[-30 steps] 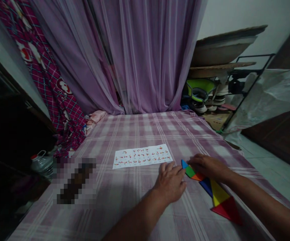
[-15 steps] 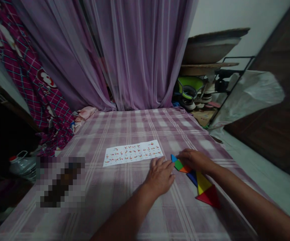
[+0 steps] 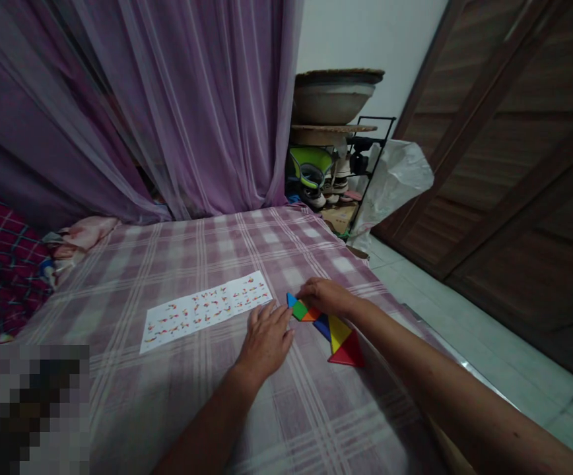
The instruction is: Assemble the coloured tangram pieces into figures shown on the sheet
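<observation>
the row of flat coloured plastic tangram pieces (image 3: 327, 324) is lying right of centre on the purple checked bedspread (image 3: 177, 251), where the right hand (image 3: 327, 296) is pressing its fingertips on the green and orange pieces, not pinching them. the left hand (image 3: 265, 340) is resting flat, fingers spread, just beside the blue tip. it seems best to be sliding one piece slowly, glancing at the white printed pattern sheet (image 3: 206, 309).

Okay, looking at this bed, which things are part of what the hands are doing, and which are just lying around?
In use: coloured puzzle pieces; right hand on them; left hand flat beside them; pattern sheet.

Lying about: plaid sheet; purple curtain; shoe rack; basin; plastic bag.
</observation>
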`<state>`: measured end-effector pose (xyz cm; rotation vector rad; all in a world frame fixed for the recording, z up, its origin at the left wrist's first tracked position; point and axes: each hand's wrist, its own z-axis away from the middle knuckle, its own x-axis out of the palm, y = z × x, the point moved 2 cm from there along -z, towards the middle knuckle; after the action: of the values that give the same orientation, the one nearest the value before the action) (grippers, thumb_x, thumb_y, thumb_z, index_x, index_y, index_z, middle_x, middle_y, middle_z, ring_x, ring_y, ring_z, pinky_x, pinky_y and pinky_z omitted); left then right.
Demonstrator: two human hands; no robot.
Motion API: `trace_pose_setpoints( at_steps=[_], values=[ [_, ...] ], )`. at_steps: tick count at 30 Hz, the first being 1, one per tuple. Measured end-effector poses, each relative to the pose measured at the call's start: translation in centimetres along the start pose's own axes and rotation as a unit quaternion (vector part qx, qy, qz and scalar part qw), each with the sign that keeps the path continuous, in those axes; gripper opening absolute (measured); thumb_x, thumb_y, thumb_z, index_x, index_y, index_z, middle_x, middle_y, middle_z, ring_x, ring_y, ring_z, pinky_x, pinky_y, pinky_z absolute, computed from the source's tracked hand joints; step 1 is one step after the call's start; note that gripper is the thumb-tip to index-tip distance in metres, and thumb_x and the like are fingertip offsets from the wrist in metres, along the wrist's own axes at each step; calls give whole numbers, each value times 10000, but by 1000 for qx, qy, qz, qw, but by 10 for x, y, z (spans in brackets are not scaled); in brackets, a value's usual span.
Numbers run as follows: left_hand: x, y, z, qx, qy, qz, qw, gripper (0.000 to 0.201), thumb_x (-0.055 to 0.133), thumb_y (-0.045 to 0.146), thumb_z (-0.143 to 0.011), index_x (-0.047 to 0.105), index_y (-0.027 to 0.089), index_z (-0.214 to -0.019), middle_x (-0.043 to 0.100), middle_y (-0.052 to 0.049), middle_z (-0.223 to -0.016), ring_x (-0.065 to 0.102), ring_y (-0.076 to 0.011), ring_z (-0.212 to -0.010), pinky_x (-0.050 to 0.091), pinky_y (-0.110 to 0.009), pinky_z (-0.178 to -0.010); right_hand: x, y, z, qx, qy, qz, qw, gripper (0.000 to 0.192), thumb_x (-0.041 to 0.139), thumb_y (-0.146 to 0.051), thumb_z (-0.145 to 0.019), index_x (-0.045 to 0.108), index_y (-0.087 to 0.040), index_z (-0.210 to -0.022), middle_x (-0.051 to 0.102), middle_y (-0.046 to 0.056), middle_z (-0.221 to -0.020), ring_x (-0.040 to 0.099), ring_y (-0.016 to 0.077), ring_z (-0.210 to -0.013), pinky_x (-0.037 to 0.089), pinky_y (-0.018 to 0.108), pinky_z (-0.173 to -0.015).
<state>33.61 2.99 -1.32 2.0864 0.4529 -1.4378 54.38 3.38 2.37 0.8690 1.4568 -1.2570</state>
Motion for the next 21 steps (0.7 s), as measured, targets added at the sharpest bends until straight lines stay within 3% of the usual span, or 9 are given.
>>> trace_pose_setpoints(
  at_steps=[21],
  values=[
    [5, -3, -1, 16, 25, -13, 999, 418, 519, 279, -948, 525, 242, -1364, 603, -56, -1373, 442, -283, -1350, 273, -522, -1132, -2, 18, 10, 45, 13, -39, 998, 419, 531, -61, -799, 742, -221, -1124, 750, 57, -1100, 689, 206, -1003, 501, 257, -868]
  ],
)
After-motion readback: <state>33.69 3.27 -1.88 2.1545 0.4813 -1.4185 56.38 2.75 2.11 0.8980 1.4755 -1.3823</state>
